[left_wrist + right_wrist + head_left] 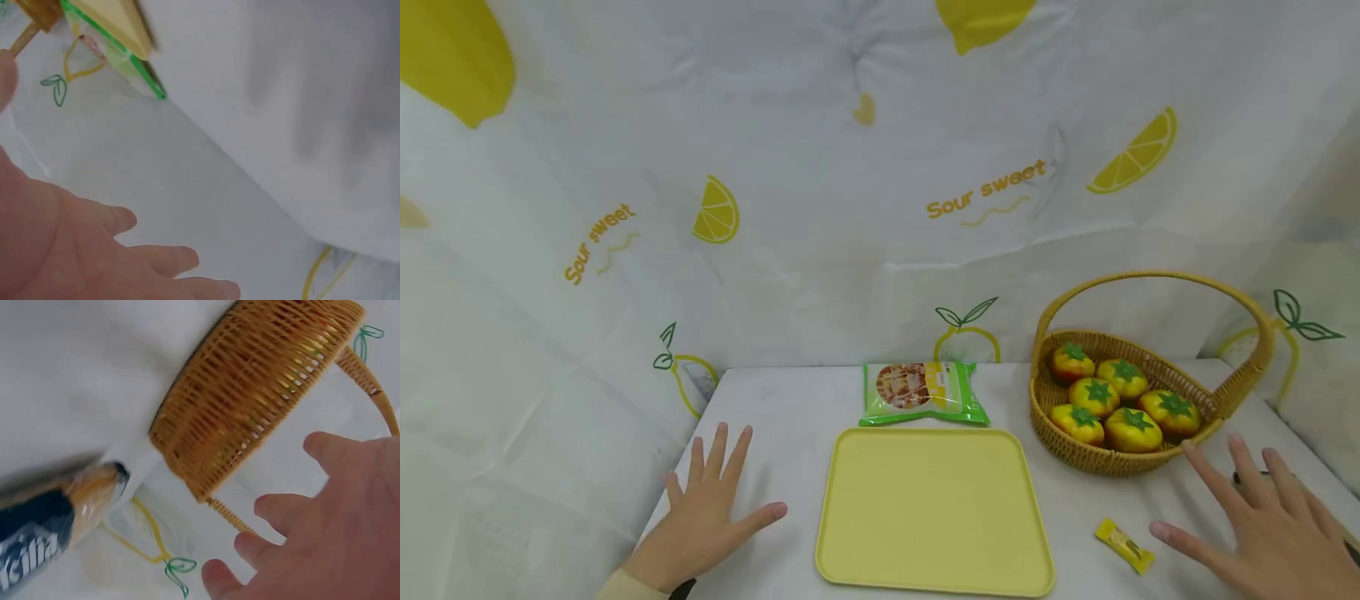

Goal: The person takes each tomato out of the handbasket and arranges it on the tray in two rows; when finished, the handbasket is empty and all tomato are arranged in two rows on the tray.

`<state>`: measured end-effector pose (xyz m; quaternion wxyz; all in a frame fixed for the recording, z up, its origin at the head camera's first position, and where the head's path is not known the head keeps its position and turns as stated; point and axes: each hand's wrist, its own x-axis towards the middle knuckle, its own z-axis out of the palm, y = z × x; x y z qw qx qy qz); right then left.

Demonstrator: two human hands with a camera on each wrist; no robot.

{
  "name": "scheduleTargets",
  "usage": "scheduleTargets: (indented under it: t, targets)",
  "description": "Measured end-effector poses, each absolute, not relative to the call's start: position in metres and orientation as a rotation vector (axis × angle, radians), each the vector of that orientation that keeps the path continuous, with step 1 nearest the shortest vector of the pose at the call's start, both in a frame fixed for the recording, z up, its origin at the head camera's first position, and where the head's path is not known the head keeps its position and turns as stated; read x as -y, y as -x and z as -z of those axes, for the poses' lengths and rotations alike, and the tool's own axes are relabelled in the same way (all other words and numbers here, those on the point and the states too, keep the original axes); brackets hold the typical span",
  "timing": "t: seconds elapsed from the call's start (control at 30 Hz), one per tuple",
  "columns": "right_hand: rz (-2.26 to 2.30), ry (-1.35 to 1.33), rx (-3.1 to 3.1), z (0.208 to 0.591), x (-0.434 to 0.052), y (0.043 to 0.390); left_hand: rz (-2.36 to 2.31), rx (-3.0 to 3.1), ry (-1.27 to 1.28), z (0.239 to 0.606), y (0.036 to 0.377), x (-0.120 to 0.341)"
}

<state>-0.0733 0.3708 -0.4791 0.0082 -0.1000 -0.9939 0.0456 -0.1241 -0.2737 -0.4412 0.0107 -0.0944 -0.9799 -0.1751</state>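
Observation:
My left hand (700, 508) is held over the left part of the table with its fingers spread, holding nothing. To its right lies a pale yellow rectangular tray (934, 510). My right hand (1270, 525), also spread and holding nothing, is in front of a wicker basket (1078, 457) with a tall handle. Several yellow-orange persimmons (1133, 430) with green leafy tops sit in the basket. Left of the right thumb is a small yellow wrapped sachet (1123, 546). Behind the tray rests a green-edged food packet (917, 392).
A dark blue and tan package (44, 531) with white lettering lies near the right hand, mostly covered by it in the head view. A white cloth (820, 208) printed with lemons hangs behind the white table (782, 408).

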Motion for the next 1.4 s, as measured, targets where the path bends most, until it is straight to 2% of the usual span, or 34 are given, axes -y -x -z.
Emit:
scheduleTargets:
  t: [0.33, 0.53, 0.83, 1.1, 1.4]
  targets:
    - [-0.311, 0.039, 2.924, 0.444, -0.360, 0.110, 1.068, 3.068, 0.453, 0.448, 0.154, 0.219]
    - [-0.351, -0.106, 2.934, 0.434, -0.362, 0.130, 1.308, 3.064, 0.366, 0.455, 0.173, 0.191]
    - [-0.419, -0.181, 2.990, 0.434, -0.373, 0.154, 1.221, 3.158, 0.168, 0.461, 0.183, 0.180]
    - [-0.466, -0.169, 3.048, 0.427, -0.375, 0.168, 1.092, 3.208, 0.195, 0.465, 0.189, 0.179]
    - [-0.494, -0.139, 3.097, 0.425, -0.369, 0.178, 1.188, 3.223, 0.236, 0.469, 0.190, 0.183]
